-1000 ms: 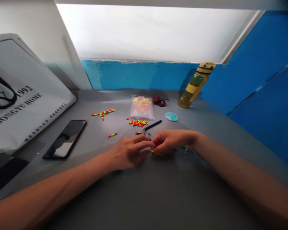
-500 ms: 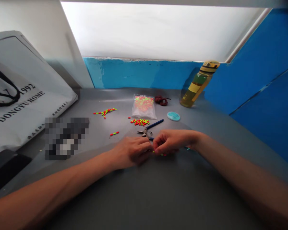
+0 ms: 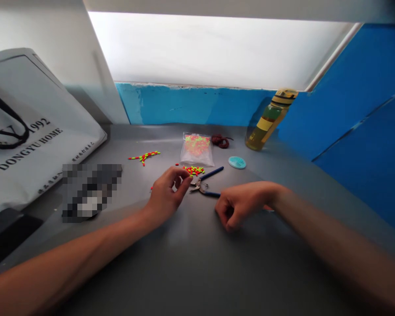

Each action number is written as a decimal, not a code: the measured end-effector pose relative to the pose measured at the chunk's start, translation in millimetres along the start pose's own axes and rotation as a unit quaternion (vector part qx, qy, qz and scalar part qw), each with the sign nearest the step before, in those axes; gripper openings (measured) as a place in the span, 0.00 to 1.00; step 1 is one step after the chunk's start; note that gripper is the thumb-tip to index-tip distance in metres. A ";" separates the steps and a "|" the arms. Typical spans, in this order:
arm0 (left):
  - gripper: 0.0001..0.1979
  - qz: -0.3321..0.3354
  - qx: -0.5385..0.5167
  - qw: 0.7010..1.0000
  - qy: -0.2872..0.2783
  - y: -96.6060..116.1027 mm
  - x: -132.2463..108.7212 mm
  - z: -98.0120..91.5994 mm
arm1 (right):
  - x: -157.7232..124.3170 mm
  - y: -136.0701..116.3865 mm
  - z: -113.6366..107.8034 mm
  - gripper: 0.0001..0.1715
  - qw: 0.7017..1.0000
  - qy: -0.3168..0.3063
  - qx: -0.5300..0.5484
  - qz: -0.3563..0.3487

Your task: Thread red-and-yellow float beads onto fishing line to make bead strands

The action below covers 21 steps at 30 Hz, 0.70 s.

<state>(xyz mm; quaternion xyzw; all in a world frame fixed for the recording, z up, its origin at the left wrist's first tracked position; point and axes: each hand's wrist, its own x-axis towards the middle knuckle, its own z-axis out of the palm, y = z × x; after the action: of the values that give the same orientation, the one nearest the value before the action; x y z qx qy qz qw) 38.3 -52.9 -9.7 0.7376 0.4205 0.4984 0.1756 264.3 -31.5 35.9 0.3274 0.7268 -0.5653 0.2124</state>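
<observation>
Bead pile [image 3: 197,170], red and yellow-green, lying loose on the grey tabletop [image 3: 197,263] just in front of a clear bag [image 3: 197,149] with more beads showing through the plastic. Single red bead [image 3: 177,164] just to the left, apart from the others. Left hand [image 3: 167,192] at the near left edge of the pile, thumb and forefinger curled together, tips close beside a yellow-green bead [image 3: 191,176]; cannot tell whether pinched on it or merely next to it. Right hand [image 3: 239,204] folded closed in a loose fist, low at the tabletop, inside of the curl hidden. Between both, blue-handled pliers [image 3: 211,172], jaws spread and pointing left, one handle running up to the right knuckles. Orange-red scrap [image 3: 269,208] partly visible by the right wrist, too blurred to name.

Farther left, bead strands [image 3: 145,156] in a branching shape. Beside the clear bag, a dark-red cord coil [image 3: 220,141]; then a turquoise disc [image 3: 237,162] and a yellow-capped bottle [image 3: 265,123] near the back.

Smooth tabletop, dim toward the front, faintly shiny behind. Beyond, a blue back wall [image 3: 184,107], chipped along the top, below a bright white panel [image 3: 217,50]. Deeper blue side wall [image 3: 358,123] on the right, crossed by a slanting seam. On the left, a white lettered shopping bag [image 3: 36,118], a pixelated dark object [image 3: 92,191] and a cut-off black object [image 3: 11,232].
</observation>
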 end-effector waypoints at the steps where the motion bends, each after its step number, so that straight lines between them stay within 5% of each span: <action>1: 0.03 -0.001 -0.002 1.000 0.009 0.0 0.4 -0.3 | 0.1 -1.1 0.8 0.10 1.000 0.000 -0.006 0.002; 8: 0.02 0.067 -0.022 0.997 -0.020 -0.3 -2.0 -0.1 | -17.6 -8.1 -0.9 0.24 0.999 0.029 0.000 -0.016; 11: 0.02 0.101 -0.028 0.994 -0.033 -1.1 -2.7 0.2 | -30.0 -15.0 -2.6 0.25 0.991 0.133 0.007 -0.021; 15: 0.03 0.118 -0.039 0.992 -0.035 -2.0 -2.8 0.3 | -26.6 -29.0 5.6 0.26 0.926 0.364 0.051 -0.090; 21: 0.04 0.132 -0.035 0.990 -0.041 -2.2 -2.8 0.9 | -4.4 -36.9 19.6 0.18 0.892 0.422 0.044 -0.157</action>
<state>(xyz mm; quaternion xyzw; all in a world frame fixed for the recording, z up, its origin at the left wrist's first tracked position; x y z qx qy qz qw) 37.7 -53.7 -13.2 0.7997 0.2946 0.5009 0.1508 239.7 -56.8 58.7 0.4254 0.7642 -0.4318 -0.2205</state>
